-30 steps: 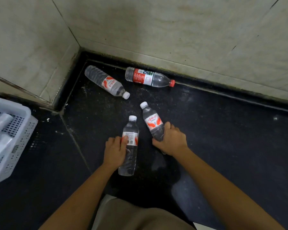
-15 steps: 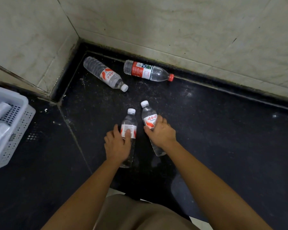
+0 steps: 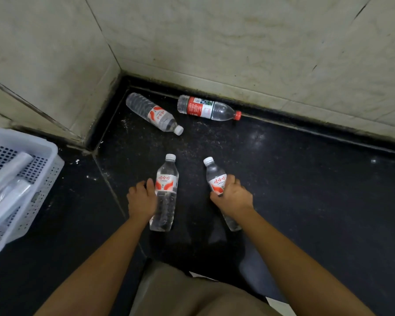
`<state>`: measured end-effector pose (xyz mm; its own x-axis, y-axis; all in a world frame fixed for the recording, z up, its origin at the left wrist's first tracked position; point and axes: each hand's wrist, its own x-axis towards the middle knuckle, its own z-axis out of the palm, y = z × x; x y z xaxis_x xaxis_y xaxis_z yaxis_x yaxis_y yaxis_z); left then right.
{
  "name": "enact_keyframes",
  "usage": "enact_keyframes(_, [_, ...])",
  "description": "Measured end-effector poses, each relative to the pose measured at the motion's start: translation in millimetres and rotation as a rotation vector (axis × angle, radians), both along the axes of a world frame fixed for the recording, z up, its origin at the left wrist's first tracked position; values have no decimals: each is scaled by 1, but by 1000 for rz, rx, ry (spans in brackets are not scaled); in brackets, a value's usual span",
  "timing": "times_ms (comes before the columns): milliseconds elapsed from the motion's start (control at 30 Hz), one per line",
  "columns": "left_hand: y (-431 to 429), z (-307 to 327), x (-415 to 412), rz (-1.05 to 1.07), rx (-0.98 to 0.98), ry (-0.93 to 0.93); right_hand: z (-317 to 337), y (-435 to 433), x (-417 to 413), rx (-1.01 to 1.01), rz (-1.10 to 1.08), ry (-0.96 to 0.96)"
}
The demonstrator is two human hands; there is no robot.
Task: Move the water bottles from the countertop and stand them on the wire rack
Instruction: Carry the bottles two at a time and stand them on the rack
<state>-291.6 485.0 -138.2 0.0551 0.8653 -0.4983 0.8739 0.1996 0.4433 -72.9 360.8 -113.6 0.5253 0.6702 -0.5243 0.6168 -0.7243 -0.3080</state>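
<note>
Each of my hands grips a clear water bottle with a white cap and a red-and-white label, above the black countertop (image 3: 294,190). My left hand (image 3: 142,199) wraps the left bottle (image 3: 165,192) from its left side. My right hand (image 3: 234,196) closes over the middle of the right bottle (image 3: 216,176), hiding its lower half. Two more bottles lie on their sides near the back corner: a white-capped one (image 3: 154,114) and a red-capped one with a red label (image 3: 206,108). No wire rack is in view.
A white perforated plastic basket (image 3: 43,169) holding pale wrapped items stands at the left edge. Beige tiled walls (image 3: 237,46) meet in a corner behind the bottles. My khaki-clad lap (image 3: 192,295) fills the bottom of the view.
Both hands have closed on their bottles and raised them off the countertop, and the two bottles have moved apart. The two bottles at the back have not moved.
</note>
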Motion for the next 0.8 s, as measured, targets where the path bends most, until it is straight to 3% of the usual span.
enact_keyframes(100, [3, 6, 10, -86, -65, -85, 3, 0, -4, -23, -40, 12])
enact_keyframes(233, [6, 5, 21, -235, -119, -15, 10, -18, -13, 20, -203, -2])
enact_keyframes(433, [9, 7, 27, -166, -143, -68, 28, -70, -27, 248, -436, 37])
enact_keyframes(567, [-11, 25, 52, -186, -187, -304, 50, -108, -28, 458, -587, 95])
enact_keyframes(700, [-49, 64, 99, -404, -250, -574, 75, -154, -25, 639, -741, 53])
enact_keyframes(800, [-89, 110, 141, -582, -157, -694, 101, -194, -18, 753, -840, -32])
